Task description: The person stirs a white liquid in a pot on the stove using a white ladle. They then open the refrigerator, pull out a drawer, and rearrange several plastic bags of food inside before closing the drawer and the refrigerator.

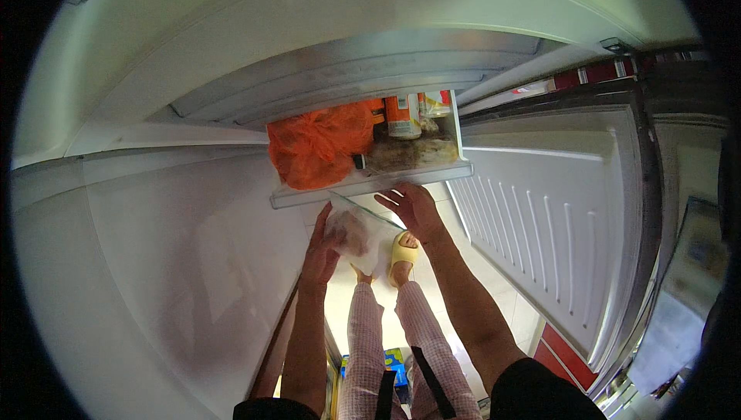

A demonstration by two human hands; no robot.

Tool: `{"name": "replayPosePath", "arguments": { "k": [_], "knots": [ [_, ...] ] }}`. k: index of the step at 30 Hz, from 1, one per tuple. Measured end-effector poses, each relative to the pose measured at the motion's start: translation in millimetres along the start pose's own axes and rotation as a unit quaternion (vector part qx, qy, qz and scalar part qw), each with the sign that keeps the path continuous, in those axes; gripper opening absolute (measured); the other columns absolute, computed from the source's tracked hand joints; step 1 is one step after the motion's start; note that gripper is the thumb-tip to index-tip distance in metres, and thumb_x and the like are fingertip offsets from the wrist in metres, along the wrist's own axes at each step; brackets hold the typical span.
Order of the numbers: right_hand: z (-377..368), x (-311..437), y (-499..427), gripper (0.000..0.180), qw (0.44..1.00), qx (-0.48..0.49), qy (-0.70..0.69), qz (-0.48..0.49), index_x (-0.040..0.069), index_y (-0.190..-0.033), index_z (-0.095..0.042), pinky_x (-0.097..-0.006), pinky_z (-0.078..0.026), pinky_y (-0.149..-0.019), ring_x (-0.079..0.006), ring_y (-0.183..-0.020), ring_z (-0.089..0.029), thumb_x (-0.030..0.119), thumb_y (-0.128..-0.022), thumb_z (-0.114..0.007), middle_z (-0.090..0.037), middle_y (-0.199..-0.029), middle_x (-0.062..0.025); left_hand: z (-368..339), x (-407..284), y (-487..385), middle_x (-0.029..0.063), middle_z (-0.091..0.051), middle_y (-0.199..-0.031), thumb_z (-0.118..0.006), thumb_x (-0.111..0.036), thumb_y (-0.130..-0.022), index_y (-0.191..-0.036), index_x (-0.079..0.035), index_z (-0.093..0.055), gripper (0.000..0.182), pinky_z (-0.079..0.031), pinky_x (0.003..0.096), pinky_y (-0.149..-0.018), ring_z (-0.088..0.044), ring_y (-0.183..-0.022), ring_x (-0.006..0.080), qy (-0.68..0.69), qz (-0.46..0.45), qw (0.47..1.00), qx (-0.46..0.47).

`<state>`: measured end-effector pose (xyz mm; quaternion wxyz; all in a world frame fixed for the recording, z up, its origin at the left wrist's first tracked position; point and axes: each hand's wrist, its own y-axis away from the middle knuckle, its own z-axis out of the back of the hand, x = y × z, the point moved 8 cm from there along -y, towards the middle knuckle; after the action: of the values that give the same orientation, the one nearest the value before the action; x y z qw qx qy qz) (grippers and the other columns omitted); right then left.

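Observation:
My left hand (pixel 321 252) holds a clear plastic bag (pixel 373 240) by its left side. Inside the bag is a brownish-pink lump (pixel 349 236), blurred by the plastic. A green strip runs along the bag's upper edge, slanting down towards my right wrist. My right hand (pixel 414 208) has its fingers apart, just below the front lip of a pulled-out refrigerator drawer (pixel 417 175); whether it touches the lip I cannot tell. In the drawer lie a knotted orange plastic bag (pixel 321 145), an orange-and-white can (pixel 403 116) and a brownish bagged item (pixel 408 153).
The open refrigerator door (pixel 532 217), with a ribbed inner panel, stands to the right. A white panel (pixel 191 258) rises on the left. Below are tiled floor (pixel 503 298), my feet in yellow slippers (pixel 403 252) and a blue-green box (pixel 395 362) behind my legs.

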<state>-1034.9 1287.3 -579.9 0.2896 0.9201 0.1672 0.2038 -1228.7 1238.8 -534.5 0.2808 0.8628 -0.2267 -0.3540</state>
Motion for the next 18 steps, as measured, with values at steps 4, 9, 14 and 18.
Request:
{"name": "replayPosePath", "arguments": {
  "k": [4,9,14,18],
  "knots": [
    [-19,6,2,0.020,1.000,0.030,0.000,0.010,-0.009,-0.103,-0.054,-0.0513,-0.045,-0.102,-0.0351,-0.107,-0.057,0.006,-0.091,-0.052,-0.058,-0.110,-0.0209,-6,-13,-8,0.0116,-0.049,-0.128,-0.064,-0.008,-0.082,-0.139,-0.005,-0.035,0.064,-0.042,0.0378,-0.101,-0.050,-0.117,0.0232,-0.043,0.019,0.999,0.000],
    [-26,9,2,0.032,0.999,0.025,0.024,0.017,-0.012,-0.114,-0.047,-0.0506,-0.045,-0.103,-0.0369,-0.111,-0.056,0.007,-0.089,-0.052,-0.054,-0.119,-0.0241,-12,-31,-19,0.0099,-0.052,-0.125,-0.068,-0.011,-0.079,-0.133,-0.003,-0.042,0.061,-0.042,0.0363,-0.101,-0.052,-0.115,0.0220,-0.128,0.040,0.991,0.014],
    [-14,5,-6,0.037,1.000,0.012,0.018,-0.009,-0.012,-0.119,-0.046,-0.0482,-0.046,-0.103,-0.0378,-0.113,-0.055,0.004,-0.086,-0.052,-0.053,-0.122,-0.0241,-10,-43,-18,0.0098,-0.055,-0.121,-0.068,-0.008,-0.075,-0.131,-0.001,-0.044,0.062,-0.046,0.0361,-0.097,-0.055,-0.110,0.0220,-0.163,0.040,0.986,-0.015],
    [-29,26,-19,0.015,0.948,0.071,0.296,0.096,-0.007,-0.095,-0.056,-0.0521,-0.048,-0.099,-0.0331,-0.099,-0.060,-0.001,-0.081,-0.055,-0.060,-0.102,-0.0190,-10,-42,-27,0.0097,-0.057,-0.120,-0.067,-0.006,-0.075,-0.131,0.000,-0.044,0.060,-0.048,0.0363,-0.094,-0.057,-0.107,0.0219,-0.141,0.018,0.990,-0.006]
  ]
}}
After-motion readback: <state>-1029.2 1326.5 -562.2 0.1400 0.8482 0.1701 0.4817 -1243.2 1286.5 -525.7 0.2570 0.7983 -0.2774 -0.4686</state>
